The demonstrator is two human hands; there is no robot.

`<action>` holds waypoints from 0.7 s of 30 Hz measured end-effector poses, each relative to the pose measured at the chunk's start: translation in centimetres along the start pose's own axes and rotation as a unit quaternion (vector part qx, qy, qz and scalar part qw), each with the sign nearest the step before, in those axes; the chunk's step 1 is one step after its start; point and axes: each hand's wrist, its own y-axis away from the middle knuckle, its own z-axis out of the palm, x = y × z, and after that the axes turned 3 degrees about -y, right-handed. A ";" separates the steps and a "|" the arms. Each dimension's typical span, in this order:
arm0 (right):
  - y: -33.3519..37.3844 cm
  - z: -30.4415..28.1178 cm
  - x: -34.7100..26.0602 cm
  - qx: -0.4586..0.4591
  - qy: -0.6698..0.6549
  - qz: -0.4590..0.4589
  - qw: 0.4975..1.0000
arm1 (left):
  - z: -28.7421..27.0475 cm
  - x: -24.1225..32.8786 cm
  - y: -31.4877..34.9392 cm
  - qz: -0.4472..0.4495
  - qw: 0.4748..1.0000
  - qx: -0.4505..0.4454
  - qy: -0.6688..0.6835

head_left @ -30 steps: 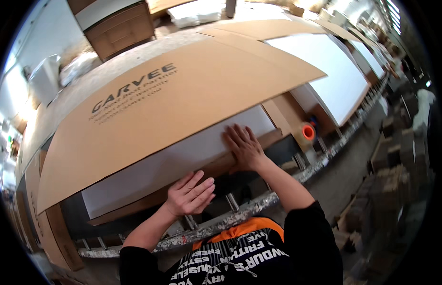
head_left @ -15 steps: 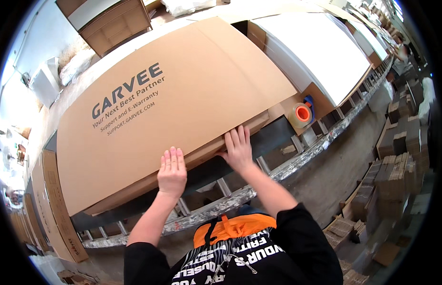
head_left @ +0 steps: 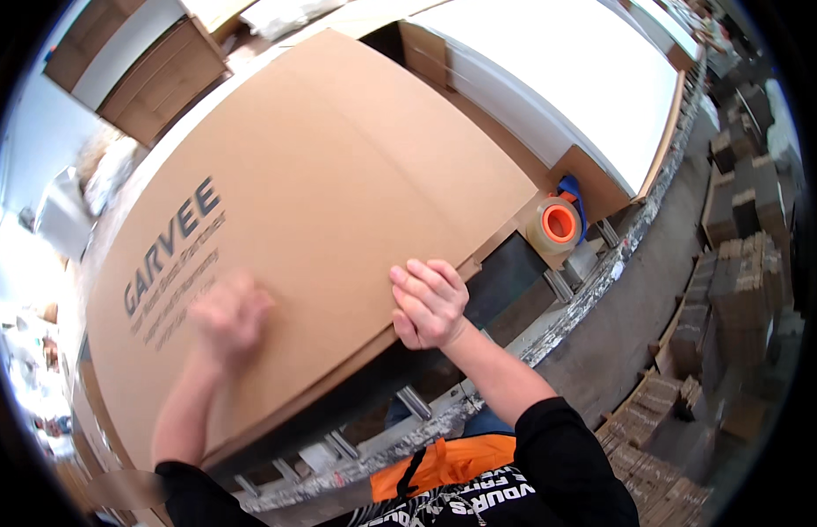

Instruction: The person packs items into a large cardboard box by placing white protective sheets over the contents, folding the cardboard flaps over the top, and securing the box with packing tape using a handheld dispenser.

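Observation:
A large brown cardboard box [head_left: 338, 184] with dark print lies in front of me, its broad top panel down over the sides. My left hand [head_left: 231, 318] is over the printed left part of this panel, blurred by motion. Its rounded outline is that of a fist, and nothing shows in it. At the near edge of the box my right hand [head_left: 429, 303] is closed, fingers curled over the top of the edge and thumb beside it. Right of the box's near corner sits a tape dispenser [head_left: 558, 223] with an orange hub, a clear roll and a blue part.
The box stands on a roller conveyor [head_left: 415, 402] with a worn metal rail. Further right, an open carton [head_left: 593, 180] holds white panels [head_left: 567, 70]. Flat cardboard stacks [head_left: 733, 290] stand on the floor at the right. A brown and white cabinet-like piece [head_left: 158, 75] is at the far left.
My left hand has left the near edge, moved left over the panel and closed. My right hand has curled its fingers over the edge. The view has shifted to the right.

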 end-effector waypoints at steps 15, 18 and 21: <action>0.4 1.7 -2.5 -0.005 0.045 0.036 0.998 | 20.9 -43.0 -26.0 -0.334 0.809 -0.138 0.464; 1.3 2.2 -2.2 0.013 0.047 0.007 0.999 | 21.9 -43.3 -25.0 -0.326 0.845 -0.129 0.404; 2.1 2.1 -3.0 0.026 0.036 0.024 0.999 | 22.8 -45.5 -23.1 -0.324 0.877 -0.110 0.339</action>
